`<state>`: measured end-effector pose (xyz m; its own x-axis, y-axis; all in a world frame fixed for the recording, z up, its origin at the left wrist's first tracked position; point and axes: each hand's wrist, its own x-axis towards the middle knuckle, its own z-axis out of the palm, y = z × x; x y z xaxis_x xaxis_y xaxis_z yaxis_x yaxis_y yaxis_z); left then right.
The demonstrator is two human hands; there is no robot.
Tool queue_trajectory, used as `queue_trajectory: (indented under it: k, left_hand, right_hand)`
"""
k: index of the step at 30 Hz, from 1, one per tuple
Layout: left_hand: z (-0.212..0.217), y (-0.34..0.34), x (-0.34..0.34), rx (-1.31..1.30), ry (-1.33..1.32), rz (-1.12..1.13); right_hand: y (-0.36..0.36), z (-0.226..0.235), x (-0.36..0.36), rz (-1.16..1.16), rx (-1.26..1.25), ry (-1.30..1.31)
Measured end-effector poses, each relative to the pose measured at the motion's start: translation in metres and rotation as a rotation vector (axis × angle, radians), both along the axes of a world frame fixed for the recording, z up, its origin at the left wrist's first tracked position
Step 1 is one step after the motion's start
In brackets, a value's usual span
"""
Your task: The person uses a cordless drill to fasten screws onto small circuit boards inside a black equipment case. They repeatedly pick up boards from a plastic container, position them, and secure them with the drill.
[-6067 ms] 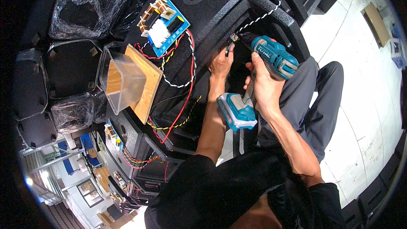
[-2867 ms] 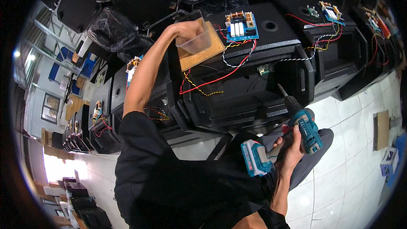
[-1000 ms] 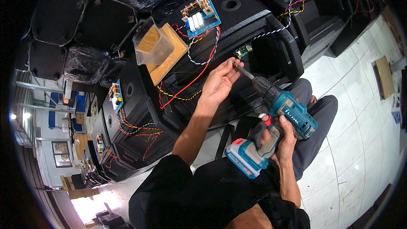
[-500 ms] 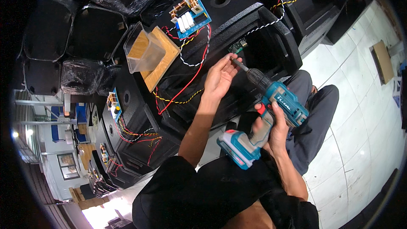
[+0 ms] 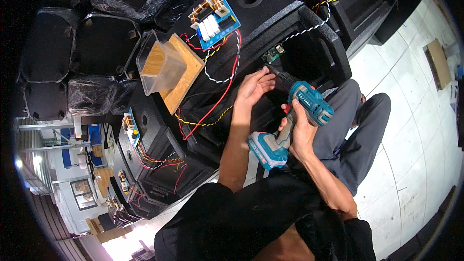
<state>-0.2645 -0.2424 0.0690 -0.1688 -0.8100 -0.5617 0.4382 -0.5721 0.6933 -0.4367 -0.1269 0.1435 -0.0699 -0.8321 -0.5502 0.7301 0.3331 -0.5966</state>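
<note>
My right hand [image 5: 303,128] is wrapped round the handle of a teal cordless drill [image 5: 311,104], with its battery pack toward me and its chuck pointing up and left. Around the drill's tip, my left hand [image 5: 253,87] pinches with thumb and forefinger, the other fingers loosely curled. Whatever small piece is in that pinch cannot be made out. The tip is beside a small green circuit board [image 5: 273,54] inside the opening of a black speaker cabinet [image 5: 290,17]. How the board is seated is hidden in shadow.
A clear plastic bin [image 5: 162,70] rests on a wooden board [image 5: 186,63] on the cabinet. Beside it lies a blue crossover board [image 5: 215,24] with red, yellow and twisted wires. More black cabinets [image 5: 150,137] stand left. Flat cardboard [image 5: 437,63] lies on the tiled floor [image 5: 401,140].
The drill has moved up and left, its tip now close to the green board in the cabinet. My left hand has stayed by the tip, its pinch slightly lower.
</note>
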Motion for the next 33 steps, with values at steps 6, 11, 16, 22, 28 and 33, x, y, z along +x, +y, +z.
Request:
queue_trajectory:
  k: [6,11,16,22,28,33]
  left_hand:
    - [-0.025,-0.016,0.031,-0.143,-0.997,-0.053]
    - [-0.046,-0.03,0.027,-0.929,-1.717,0.093]
    - [-0.029,-0.04,0.015,-0.911,-1.671,-0.012]
    - [-0.046,-0.046,0.022,-1.022,-1.775,0.032]
    - [-0.042,-0.044,0.013,-1.006,-1.897,0.041]
    - [-0.055,-0.046,0.022,-0.962,-1.852,0.034]
  right_hand:
    - [-0.006,-0.002,0.005,-0.007,0.016,0.024]
    - [-0.011,0.001,0.004,-0.01,-0.006,0.069]
    - [-0.01,0.006,0.005,-0.02,-0.049,0.098]
    - [-0.01,0.001,0.011,0.018,-0.019,0.18]
    - [-0.014,0.003,0.013,0.014,0.01,0.175]
    - [-0.015,0.001,0.02,-0.007,-0.034,0.217]
